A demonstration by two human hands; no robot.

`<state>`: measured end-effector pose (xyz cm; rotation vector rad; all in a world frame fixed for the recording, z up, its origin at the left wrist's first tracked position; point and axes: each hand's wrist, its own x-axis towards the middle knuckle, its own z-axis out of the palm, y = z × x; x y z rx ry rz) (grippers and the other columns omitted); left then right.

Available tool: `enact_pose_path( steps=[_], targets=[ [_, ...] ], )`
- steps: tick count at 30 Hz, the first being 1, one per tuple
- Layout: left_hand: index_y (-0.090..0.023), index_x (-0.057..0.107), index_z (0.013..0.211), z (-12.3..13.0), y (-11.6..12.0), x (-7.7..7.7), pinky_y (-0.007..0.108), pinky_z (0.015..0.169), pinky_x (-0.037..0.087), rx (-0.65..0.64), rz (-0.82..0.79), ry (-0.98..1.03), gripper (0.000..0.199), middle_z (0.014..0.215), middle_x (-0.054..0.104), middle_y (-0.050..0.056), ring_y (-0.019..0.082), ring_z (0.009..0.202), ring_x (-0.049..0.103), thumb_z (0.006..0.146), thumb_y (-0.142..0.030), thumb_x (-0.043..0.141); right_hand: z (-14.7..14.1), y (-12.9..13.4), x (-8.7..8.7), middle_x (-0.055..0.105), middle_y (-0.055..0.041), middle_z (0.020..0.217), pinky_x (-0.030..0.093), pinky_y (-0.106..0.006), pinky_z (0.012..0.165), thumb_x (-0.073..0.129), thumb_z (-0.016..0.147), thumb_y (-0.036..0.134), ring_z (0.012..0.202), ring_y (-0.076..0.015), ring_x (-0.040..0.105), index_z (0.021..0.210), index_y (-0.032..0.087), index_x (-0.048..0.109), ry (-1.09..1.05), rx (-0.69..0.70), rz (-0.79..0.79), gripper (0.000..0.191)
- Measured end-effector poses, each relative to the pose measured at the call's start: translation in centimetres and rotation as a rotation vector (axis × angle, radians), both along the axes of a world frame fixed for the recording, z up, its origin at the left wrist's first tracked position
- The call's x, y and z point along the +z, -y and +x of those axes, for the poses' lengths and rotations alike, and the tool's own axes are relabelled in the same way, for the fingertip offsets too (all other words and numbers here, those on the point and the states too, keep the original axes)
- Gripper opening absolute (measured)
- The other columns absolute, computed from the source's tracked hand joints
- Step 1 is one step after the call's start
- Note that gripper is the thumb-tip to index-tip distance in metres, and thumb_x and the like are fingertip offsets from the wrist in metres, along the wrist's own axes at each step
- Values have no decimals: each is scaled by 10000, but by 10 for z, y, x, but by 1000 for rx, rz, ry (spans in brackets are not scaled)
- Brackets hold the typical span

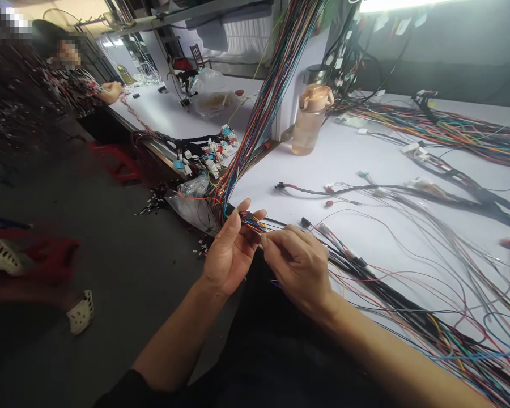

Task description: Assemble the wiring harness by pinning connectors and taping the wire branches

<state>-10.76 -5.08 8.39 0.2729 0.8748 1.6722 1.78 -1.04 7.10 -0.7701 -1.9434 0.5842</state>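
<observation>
My left hand (pixel 228 252) is palm up at the table's front edge, its thumb and fingers curled around a small black connector (pixel 247 215) with orange, blue and yellow wires (pixel 257 225) coming out of it. Close against it, my right hand (pixel 298 263) pinches at the ends of these wires between thumb and forefinger. The exact wire in that pinch is mostly hidden by the fingers. Just beyond the left hand, a thick bundle of coloured wires (pixel 266 113) hangs down from above to the table edge.
A wire harness wrapped in black (pixel 391 292) runs along the right side of the white table (pixel 263 181). A water bottle (pixel 309 122) stands at the back. White connectors (pixel 212 161) pile up at left. Another person (pixel 74 85) works farther left, near a red stool (pixel 119 164).
</observation>
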Motion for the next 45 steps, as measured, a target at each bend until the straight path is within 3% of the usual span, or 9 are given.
enact_pose_path(
  steps=[5,11,16,25,31,39,45],
  targets=[
    [-174,657,1130,0,-1,-5,241,777,541,-8,-6,18,313,1023,728,90,129,850,677,927,-384,546,2,-3,-2,584,5,611,348,-247,571,554,908,223,537,-91,477,736,168,648,47,-31,41,204],
    [-150,683,994,4,-4,-5,248,786,546,32,-126,97,330,931,731,80,140,872,681,938,-425,510,3,-1,2,591,10,605,326,-257,585,546,898,222,537,-93,492,723,181,652,122,-24,60,208],
    [-160,672,989,8,-4,-8,299,868,545,25,-130,78,335,963,721,75,177,970,671,891,-466,577,1,-1,3,597,13,608,323,-261,587,545,891,219,539,-91,504,706,183,649,128,-42,48,216],
    [-183,626,1068,15,-1,-13,333,921,526,-20,-49,49,296,1052,701,74,176,949,677,857,-389,649,1,-1,4,610,14,612,326,-264,591,558,879,211,540,-90,512,689,182,647,144,-57,31,211],
    [-234,634,1094,15,1,-17,291,891,524,-52,23,-16,342,1124,687,37,130,888,676,796,-374,725,3,-1,6,642,14,652,325,-264,592,543,899,224,556,-93,529,734,200,680,156,-37,-23,215],
    [-241,659,1064,17,4,-20,225,786,530,-38,26,-59,376,1068,703,28,113,841,666,736,-383,778,5,3,4,688,-3,736,306,-308,655,524,932,198,674,-119,597,783,199,670,210,-41,90,209],
    [-248,666,1044,17,5,-26,207,730,542,-12,-3,-87,373,1079,697,21,113,831,665,716,-370,794,7,3,-4,697,4,795,303,-310,664,501,956,244,705,-112,604,810,205,669,258,-34,58,225]
  ],
)
